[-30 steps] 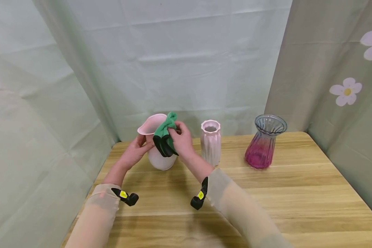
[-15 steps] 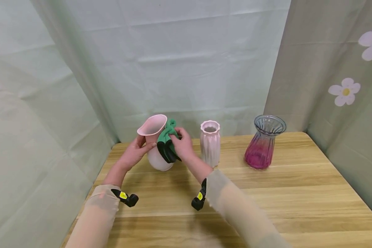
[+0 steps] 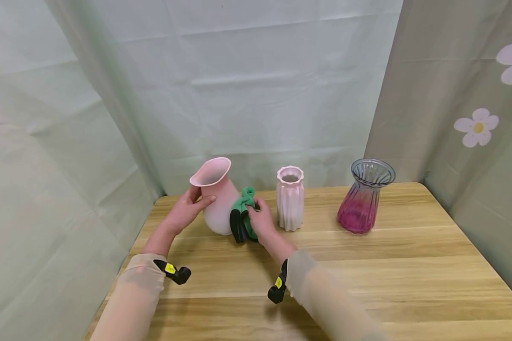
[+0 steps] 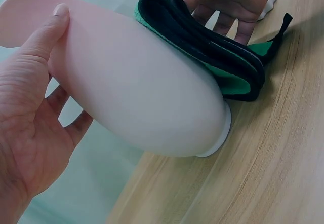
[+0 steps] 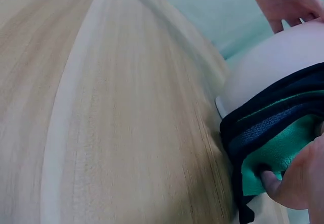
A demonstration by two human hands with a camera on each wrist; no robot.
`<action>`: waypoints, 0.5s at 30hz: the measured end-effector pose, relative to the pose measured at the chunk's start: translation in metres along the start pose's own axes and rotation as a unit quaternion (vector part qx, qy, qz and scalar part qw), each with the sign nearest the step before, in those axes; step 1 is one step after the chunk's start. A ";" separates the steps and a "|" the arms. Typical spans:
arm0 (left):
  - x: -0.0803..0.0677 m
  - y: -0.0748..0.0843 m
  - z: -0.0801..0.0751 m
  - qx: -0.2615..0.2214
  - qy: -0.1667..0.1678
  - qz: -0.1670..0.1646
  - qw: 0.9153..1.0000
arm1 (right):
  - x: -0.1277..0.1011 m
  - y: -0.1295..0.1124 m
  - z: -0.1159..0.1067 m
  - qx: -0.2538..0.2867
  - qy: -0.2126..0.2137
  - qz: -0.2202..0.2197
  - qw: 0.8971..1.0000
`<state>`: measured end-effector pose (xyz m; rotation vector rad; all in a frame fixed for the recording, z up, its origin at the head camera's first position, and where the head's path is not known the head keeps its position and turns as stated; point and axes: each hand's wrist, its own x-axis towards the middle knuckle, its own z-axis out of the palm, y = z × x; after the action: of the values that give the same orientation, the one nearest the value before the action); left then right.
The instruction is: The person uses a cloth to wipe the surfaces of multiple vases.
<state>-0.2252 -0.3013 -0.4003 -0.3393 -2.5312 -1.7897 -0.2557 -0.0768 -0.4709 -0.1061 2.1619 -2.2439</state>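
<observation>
Down from the rim to the lower belly went the green cloth [image 3: 244, 215], now bunched in the right hand [image 3: 262, 221], whose fingers pinch it against the pink vase [image 3: 216, 199] at the vase's 4 o'clock. That vase stands on the wooden table [image 3: 388, 265] near its back left corner; the left hand [image 3: 184, 213] wraps its neck, thumb on top. At 3 o'clock stand a ribbed white vase [image 3: 289, 197], then a pink-tinted glass vase [image 3: 364, 196]. No readable writing shows anywhere.

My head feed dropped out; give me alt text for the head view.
The right hand presses a folded green cloth with black edging against the lower body of a smooth pink flared-mouth vase, which the left hand steadies on a light wooden table.
</observation>
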 end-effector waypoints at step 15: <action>0.001 -0.001 -0.001 0.003 -0.005 0.010 1.000 | -0.003 -0.010 0.006 0.035 0.005 -0.010 0.999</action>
<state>-0.2261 -0.3023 -0.4006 -0.3749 -2.5299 -1.7779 -0.2516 -0.0825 -0.4609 -0.1149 2.0923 -2.3331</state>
